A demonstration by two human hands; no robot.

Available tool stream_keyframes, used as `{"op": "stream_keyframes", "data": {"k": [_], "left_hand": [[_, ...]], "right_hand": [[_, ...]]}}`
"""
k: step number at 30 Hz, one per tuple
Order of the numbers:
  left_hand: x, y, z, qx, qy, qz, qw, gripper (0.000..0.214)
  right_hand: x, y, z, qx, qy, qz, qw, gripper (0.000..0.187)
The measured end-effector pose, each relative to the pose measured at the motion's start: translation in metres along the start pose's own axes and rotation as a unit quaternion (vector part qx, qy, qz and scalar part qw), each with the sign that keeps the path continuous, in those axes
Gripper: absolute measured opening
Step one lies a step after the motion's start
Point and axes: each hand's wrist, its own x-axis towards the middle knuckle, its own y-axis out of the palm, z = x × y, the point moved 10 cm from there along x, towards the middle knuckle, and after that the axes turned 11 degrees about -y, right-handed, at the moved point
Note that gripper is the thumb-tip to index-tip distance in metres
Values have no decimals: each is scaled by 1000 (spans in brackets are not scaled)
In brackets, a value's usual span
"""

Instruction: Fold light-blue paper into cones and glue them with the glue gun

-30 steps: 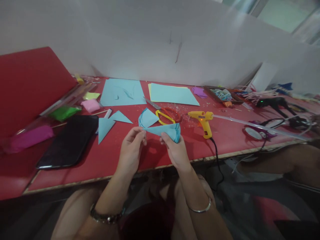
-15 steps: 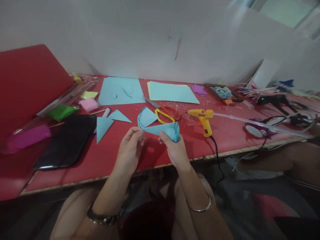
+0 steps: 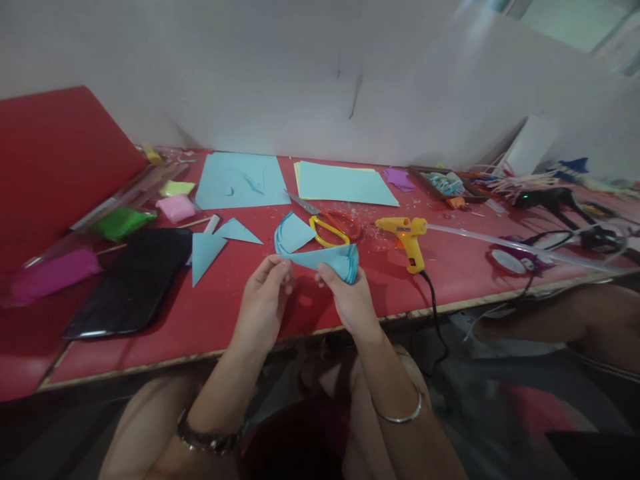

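Note:
Between my two hands is a folded light-blue paper wedge (image 3: 327,256), its curved, layered end to the right. My left hand (image 3: 267,287) pinches its narrow tip. My right hand (image 3: 347,293) grips the wide end, thumb on top. Just behind it lies another folded blue paper piece (image 3: 296,233) with a rounded edge. Scissors (image 3: 327,227) with red and yellow handles rest beside that piece, blades pointing back left. Two blue paper triangles (image 3: 207,253) lie left of my left hand. To the right of my right hand is a yellow glue gun (image 3: 407,239) with a clear glue stick.
Blue sheets (image 3: 345,183) lie along the wall. A black tablet-like slab (image 3: 133,283) and bagged coloured clay (image 3: 125,225) occupy the left. At right are a tray of small pieces (image 3: 447,185), cables and a black stand (image 3: 550,200). Another person's leg (image 3: 565,313) shows below the table's right edge.
Hardly anything differs. My left fingers shift very slightly at the wedge's tip, while both hands keep hold of the folded paper. The view moves a little.

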Motion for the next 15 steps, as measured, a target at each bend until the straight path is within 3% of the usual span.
{"op": "stream_keyframes", "data": {"k": [6, 15], "left_hand": [[-7, 14, -1, 161, 46, 8, 986, 18], [-10, 9, -7, 208, 63, -38, 975, 19]], "right_hand": [[-4, -7, -8, -16, 34, -28, 999, 24], [0, -6, -4, 15, 9, -22, 1000, 22]]}}
